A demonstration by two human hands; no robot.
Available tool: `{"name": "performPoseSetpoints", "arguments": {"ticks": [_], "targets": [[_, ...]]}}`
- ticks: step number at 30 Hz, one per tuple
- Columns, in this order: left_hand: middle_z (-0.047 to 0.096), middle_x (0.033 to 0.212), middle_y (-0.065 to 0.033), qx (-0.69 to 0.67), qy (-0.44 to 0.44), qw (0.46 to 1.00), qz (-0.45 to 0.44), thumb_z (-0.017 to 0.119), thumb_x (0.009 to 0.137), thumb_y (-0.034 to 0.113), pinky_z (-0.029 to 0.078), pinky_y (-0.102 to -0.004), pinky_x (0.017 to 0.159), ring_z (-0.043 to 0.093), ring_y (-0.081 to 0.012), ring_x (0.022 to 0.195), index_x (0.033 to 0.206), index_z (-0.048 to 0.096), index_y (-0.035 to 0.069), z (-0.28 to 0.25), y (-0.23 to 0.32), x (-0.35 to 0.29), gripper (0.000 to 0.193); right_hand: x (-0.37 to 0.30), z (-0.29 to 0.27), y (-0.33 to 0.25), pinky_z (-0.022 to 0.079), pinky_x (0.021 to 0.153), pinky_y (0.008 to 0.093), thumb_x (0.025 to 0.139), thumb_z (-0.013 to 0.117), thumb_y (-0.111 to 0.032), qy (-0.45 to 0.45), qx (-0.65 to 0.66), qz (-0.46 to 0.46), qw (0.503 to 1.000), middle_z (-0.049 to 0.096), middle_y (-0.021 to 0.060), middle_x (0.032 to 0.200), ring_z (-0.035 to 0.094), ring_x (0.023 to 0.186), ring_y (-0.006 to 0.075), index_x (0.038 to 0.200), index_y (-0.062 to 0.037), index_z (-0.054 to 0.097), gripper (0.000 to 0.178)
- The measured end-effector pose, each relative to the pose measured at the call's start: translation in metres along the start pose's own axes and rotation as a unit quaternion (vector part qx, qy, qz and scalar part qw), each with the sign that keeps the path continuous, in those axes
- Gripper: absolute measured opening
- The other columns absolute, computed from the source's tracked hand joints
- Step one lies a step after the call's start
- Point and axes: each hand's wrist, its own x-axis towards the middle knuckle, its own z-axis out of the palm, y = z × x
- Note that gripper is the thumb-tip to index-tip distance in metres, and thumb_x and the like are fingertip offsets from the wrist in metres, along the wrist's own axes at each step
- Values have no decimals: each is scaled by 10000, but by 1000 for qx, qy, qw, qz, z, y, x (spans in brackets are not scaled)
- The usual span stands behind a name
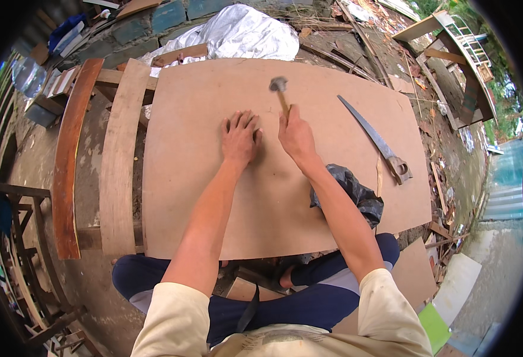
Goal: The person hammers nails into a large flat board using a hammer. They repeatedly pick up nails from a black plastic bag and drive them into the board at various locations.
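Observation:
A large brown sheet of thin board [184,196] lies across the supports in front of me. My left hand [241,138] rests palm down on it, left of the middle, with fingers apart and slightly bent; whether anything small lies under them is hidden. Just to the right, my right hand [297,138] is closed round the wooden handle of a hammer [278,85], its head pointing away from me and raised over the board. A handsaw [368,134] lies on the board's right side, handle toward me. Beside my right forearm is a crumpled black plastic bag [356,196].
Left of the board run a pale plank [120,154] and a reddish-brown plank [74,166]. Behind the board, a silvery-white sheet [237,35] is heaped by a block wall [169,16]. A wooden frame [35,250] stands at the left. Scrap wood litters the ground at right.

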Motion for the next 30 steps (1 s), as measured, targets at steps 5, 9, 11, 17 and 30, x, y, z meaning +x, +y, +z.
{"name": "performPoseSetpoints", "arguments": {"ticks": [5, 9, 11, 17, 30], "targets": [[465, 1567, -45, 4, -16, 1000, -7, 555, 1013, 346, 223, -547, 1223, 355, -277, 1486, 1443, 561, 160, -7, 1, 0, 469, 10, -7, 0, 488, 596, 594, 1044, 541, -250, -13, -2, 24, 1000, 631, 333, 720, 639, 701, 541, 1077, 12, 482, 270], [474, 1562, -50, 3, -4, 1000, -12, 549, 1016, 340, 218, -544, 1220, 364, -277, 1480, 1442, 565, 154, -9, -7, -3, 465, 4, -25, -39, 505, 678, 617, 1044, 521, -268, 43, 127, 0, 991, 651, 342, 768, 646, 757, 553, 1068, 13, 481, 284], [482, 1557, -50, 0, -9, 1000, -2, 552, 1014, 343, 217, -546, 1218, 369, -276, 1477, 1441, 569, 154, -10, 8, 3, 467, -4, -2, 11, 517, 677, 611, 1033, 537, -274, -30, -13, 12, 999, 664, 324, 767, 658, 753, 541, 1090, 8, 483, 293], [509, 1536, -38, 12, 9, 1000, -2, 559, 992, 358, 222, -544, 1216, 387, -261, 1465, 1417, 597, 161, -7, -4, -2, 470, 13, -15, -20, 526, 639, 595, 1032, 547, -269, -15, 13, 34, 999, 668, 305, 740, 664, 718, 531, 1086, 13, 482, 294], [491, 1549, -46, -1, 10, 1000, -5, 572, 1003, 342, 215, -544, 1213, 375, -271, 1474, 1426, 584, 163, -7, -8, -3, 460, 6, -32, -47, 534, 693, 584, 1039, 522, -302, 8, 64, 37, 997, 678, 298, 773, 680, 765, 509, 1095, 25, 504, 332]]}}
